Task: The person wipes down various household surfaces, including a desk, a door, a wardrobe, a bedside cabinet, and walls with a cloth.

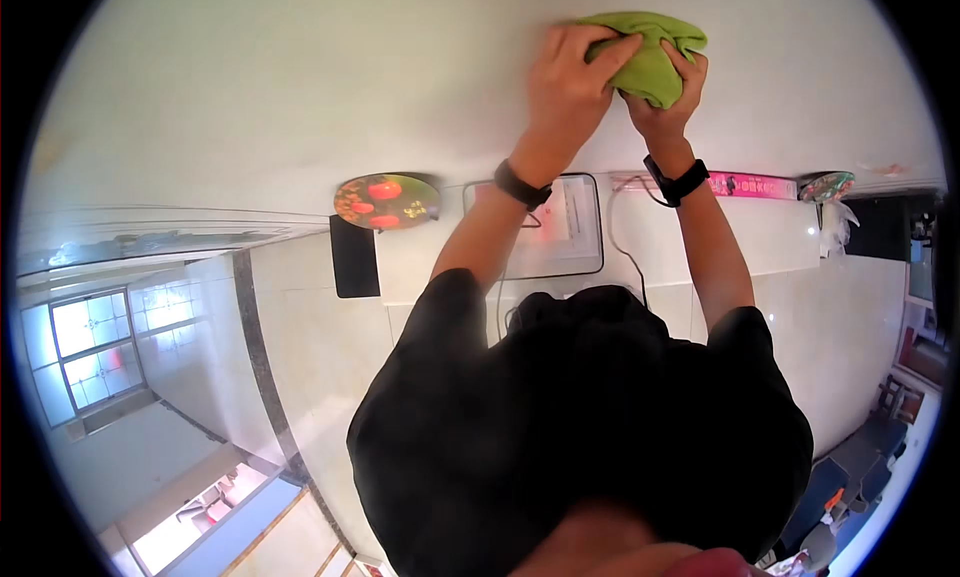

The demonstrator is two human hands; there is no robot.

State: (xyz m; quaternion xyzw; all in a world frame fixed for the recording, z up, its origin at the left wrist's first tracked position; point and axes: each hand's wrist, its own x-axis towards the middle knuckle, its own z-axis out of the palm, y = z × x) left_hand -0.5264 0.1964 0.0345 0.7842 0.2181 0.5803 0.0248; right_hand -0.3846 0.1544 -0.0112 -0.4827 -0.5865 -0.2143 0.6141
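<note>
A folded green cloth [655, 72] is bunched between my two hands at the upper middle, against a pale, smooth surface [300, 87]. My left hand [575, 82] pinches the cloth's left side, its fingers bent over the edge. On the right side, my right hand [680, 97] grips the cloth from below, with fingers and thumb pressed into the fabric. Both wrists wear black bands.
Below my hands are a round red-patterned object [387, 201], a dark-rimmed clear tray or box [585, 262], cables and a pink strip with print [750, 186]. A small round patterned item [827, 186] lies right. A window [95, 327] shows at left, chairs [835, 477] at lower right.
</note>
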